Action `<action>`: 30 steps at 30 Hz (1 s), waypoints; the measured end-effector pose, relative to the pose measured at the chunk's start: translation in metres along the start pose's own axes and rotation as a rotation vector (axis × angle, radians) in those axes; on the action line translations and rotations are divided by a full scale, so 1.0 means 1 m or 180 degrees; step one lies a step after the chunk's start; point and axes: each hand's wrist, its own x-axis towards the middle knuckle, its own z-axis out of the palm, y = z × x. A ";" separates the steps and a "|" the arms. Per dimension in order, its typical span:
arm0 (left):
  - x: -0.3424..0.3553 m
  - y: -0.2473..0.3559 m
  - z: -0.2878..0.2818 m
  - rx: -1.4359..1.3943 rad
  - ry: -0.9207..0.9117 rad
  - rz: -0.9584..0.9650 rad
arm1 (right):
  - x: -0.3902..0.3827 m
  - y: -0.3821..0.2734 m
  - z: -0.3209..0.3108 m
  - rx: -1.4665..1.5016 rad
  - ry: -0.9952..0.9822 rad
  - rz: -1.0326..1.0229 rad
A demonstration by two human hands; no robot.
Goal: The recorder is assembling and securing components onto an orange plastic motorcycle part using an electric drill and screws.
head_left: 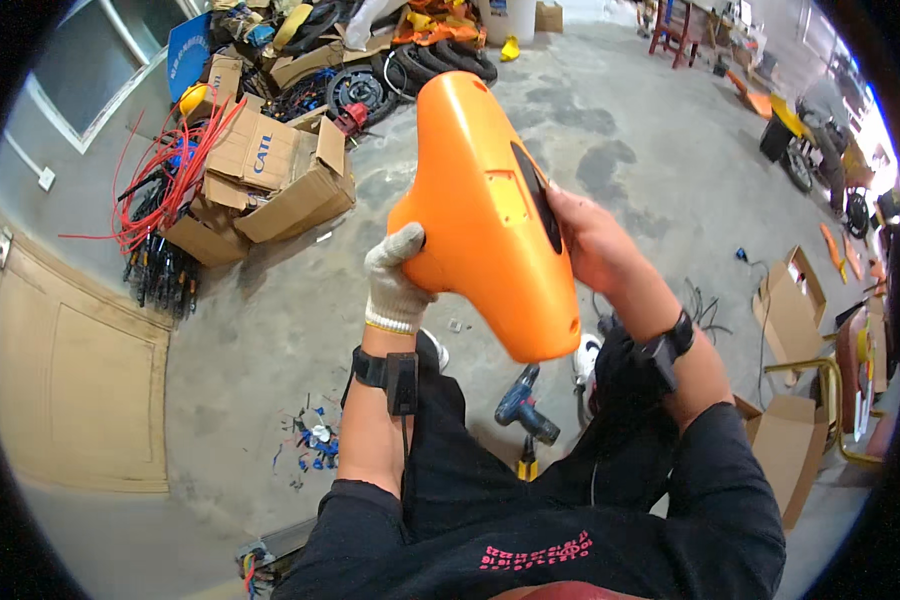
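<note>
Up in front of me is an orange plastic cover [460, 190], roughly T-shaped, with a small rectangular recess, screw holes and a black panel [534, 190] along its right side. My left hand [397, 278], in a white knit glove, grips the cover's left-hand projection with the thumb on top. My bare right hand [592, 240] holds the opposite side by the black panel; its other fingers are hidden behind the cover. Below, a blue and black cordless drill [527, 405] lies on the floor between my legs. Beside it is a yellow-handled tool [527, 466], partly covered.
Small blue and black connectors [320, 440] are scattered on the floor at left. Open cardboard boxes [270, 160], red cable [170, 190] and tyres [435, 68] pile up at the far left. At right are more cardboard [792, 310], a gold-framed chair [838, 400] and a yellow-and-black vehicle [800, 130].
</note>
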 end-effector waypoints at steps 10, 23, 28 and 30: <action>0.034 -0.021 -0.023 0.2862 0.1576 -0.0820 | 0.027 -0.027 -0.054 -0.1149 0.0701 -0.0510; 0.037 -0.047 0.010 0.5574 0.0628 0.1214 | 0.006 -0.031 -0.082 -0.4551 0.0002 -0.0387; 0.025 -0.068 0.026 0.5848 -0.0813 -0.0781 | -0.002 -0.026 -0.080 -0.5200 -0.0851 -0.0184; 0.022 -0.076 0.036 0.5909 -0.1057 -0.1944 | -0.009 -0.027 -0.070 -0.5159 -0.1235 0.0285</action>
